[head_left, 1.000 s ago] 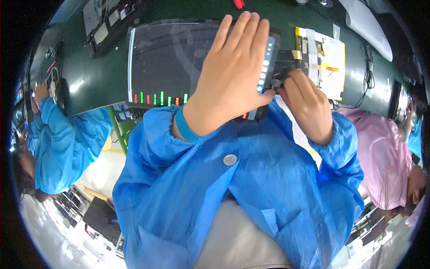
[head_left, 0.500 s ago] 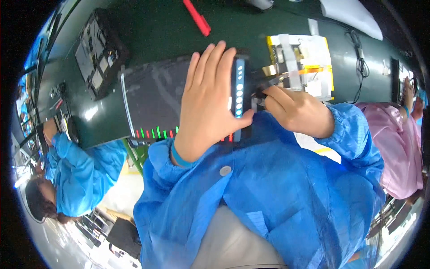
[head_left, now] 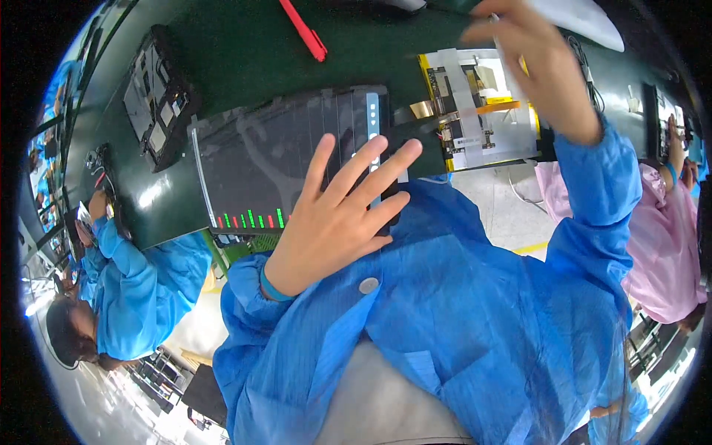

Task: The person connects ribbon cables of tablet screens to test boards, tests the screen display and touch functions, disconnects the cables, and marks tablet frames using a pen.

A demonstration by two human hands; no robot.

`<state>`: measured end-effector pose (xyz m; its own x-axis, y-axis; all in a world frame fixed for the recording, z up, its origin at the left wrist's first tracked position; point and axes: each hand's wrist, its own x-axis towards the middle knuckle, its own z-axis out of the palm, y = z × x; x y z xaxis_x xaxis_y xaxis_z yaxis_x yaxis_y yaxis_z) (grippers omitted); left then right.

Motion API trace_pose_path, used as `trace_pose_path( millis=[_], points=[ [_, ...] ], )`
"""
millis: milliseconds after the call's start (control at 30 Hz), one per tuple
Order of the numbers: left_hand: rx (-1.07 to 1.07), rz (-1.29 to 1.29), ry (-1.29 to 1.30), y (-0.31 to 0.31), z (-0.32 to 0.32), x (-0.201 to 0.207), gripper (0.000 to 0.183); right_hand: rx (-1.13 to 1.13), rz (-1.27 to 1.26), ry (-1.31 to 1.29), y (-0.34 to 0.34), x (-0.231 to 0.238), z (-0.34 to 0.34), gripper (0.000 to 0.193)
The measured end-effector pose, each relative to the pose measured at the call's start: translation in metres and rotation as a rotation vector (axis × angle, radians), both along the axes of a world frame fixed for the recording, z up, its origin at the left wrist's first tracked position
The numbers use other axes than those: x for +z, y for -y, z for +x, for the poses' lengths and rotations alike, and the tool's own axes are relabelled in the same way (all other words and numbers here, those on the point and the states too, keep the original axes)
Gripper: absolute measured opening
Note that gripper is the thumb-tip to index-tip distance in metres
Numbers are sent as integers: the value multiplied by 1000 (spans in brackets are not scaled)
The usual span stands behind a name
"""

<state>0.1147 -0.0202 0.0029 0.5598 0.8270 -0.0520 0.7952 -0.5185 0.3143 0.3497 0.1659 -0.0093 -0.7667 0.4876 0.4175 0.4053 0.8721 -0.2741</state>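
A dark tablet screen (head_left: 252, 159), lit with red and green bars and a pale blue icon strip, lies in front of me. My left hand (head_left: 337, 219) is spread over its near right corner, fingers apart with nothing held; whether it touches the glass I cannot tell. Right of the screen is a taped board-and-battery assembly (head_left: 463, 111) with yellow edges and an orange strip. A coppery flex tab (head_left: 421, 110) sticks out of it toward the screen. Above its far right part my right hand (head_left: 538, 63) is raised and motion-blurred, with a thin pale strip by its fingers.
A red pen (head_left: 304, 31) lies beyond the screen. An opened dark device housing (head_left: 157, 96) sits far left, and a black cable (head_left: 591, 81) at the right. White sheeting (head_left: 586, 22) curls at the far right. A person in blue (head_left: 152, 289) works left; another in pink (head_left: 656, 252) right.
My right hand has left the flex beside the screen and risen to the far right. My left hand has slid nearer to me, its fingers spreading. The view has shifted slightly.
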Motion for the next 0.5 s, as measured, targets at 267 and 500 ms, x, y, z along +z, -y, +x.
trace_pose_path(
  millis=[267,500],
  points=[
    [24,7,92,-8,5,2,46,255,-403,3,18,-34,-22,32],
    [172,148,207,-27,9,19,40,278,-210,9,20,-47,-36,12]
  ],
)
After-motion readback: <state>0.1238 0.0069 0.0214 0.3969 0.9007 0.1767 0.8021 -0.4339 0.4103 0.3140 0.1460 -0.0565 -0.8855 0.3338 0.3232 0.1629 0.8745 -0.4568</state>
